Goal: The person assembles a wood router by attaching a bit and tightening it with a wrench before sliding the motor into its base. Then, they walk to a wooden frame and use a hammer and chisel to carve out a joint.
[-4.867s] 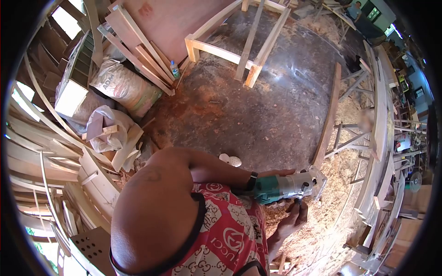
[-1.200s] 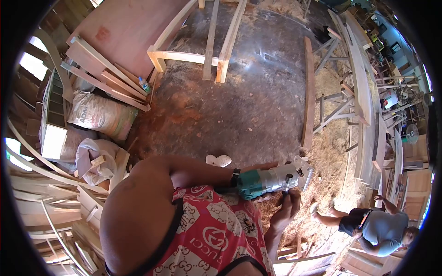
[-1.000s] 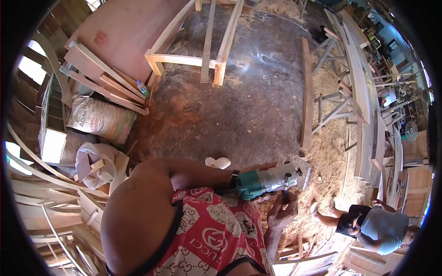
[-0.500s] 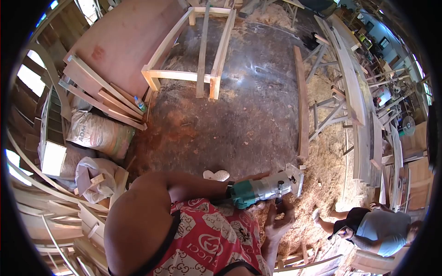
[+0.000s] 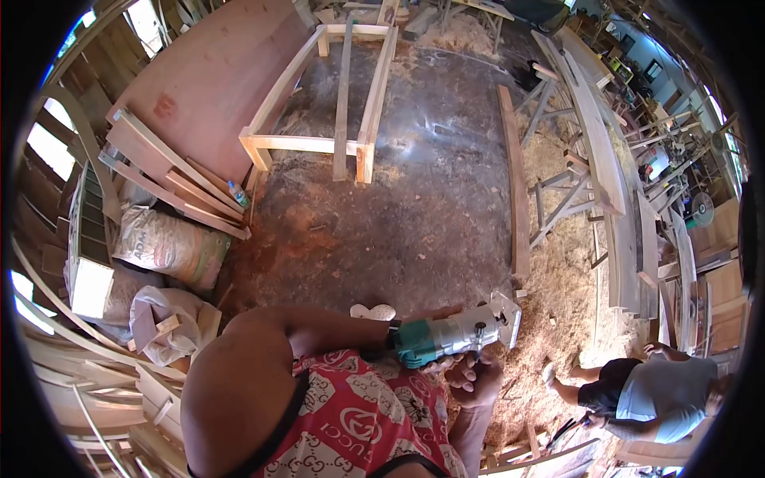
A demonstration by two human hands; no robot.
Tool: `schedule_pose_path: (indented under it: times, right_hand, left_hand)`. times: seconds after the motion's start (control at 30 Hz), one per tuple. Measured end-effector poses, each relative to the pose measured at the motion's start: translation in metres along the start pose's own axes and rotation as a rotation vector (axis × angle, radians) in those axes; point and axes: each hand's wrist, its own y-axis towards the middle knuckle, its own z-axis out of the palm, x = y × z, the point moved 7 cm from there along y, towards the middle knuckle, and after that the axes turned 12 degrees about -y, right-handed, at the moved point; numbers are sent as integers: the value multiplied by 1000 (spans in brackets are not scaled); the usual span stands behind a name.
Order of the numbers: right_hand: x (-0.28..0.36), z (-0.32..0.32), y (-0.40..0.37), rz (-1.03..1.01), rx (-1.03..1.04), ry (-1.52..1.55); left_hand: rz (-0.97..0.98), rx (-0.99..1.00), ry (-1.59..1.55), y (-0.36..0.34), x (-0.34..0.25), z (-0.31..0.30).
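A teal-and-silver trim router lies sideways in front of my chest, its flat base plate facing right. My left hand is wrapped round the body from behind, and its fingertips show along the lower edge. A dark band sits on that wrist. My right hand is closed just below the router's front end, near the dark clamp knob. Its fingers are curled together at the tool's lower side; whatever they pinch is too small to make out.
A wooden frame stands on the dark floor ahead. Long boards rest on trestles at right, above sawdust. Sacks and planks lie at left. Another person is at lower right, beside a dark object.
My right hand has drawn slightly down and left, its fingers curling tighter away from the knob. The router has shifted slightly left and down in view. The other person's arm has moved.
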Motion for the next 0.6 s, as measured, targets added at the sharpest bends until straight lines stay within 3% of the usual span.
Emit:
schedule_pose_path:
  times: [0.07, 0.13, 0.17, 0.2, 0.27, 0.3, 0.4, 0.57, 0.6]
  right_hand:
    - [-4, -3, 3, -5, 45, 2]
    - [18, -27, -9, -397, -448, -555]
    - [31, -9, -21, -579, -514, -895]
    - [28, -12, -22, -582, -515, -895]
    - [34, 14, -37, -926, -510, -1247]
    - [38, 31, -44, -988, -517, -1504]
    - [37, 31, -40, -1074, -630, -1656]
    - [41, 38, -38, -1120, -583, -1615]
    - [38, 25, -32, -964, -595, -1530]
  left_hand:
    - [35, -71, 11, 2, 2, 4]
    - [20, -25, 61, -5, -8, -21]
    - [9, 5, 74, -7, -12, -26]
    - [-3, 34, 89, -8, -14, -32]
    - [26, 37, 16, -4, -9, -12]
    - [55, 36, -60, -4, -8, -5]
    - [-6, 138, -87, -4, -8, -4]
    - [-39, 131, -29, -7, -14, -22]
    - [-54, 134, -26, -7, -12, -21]
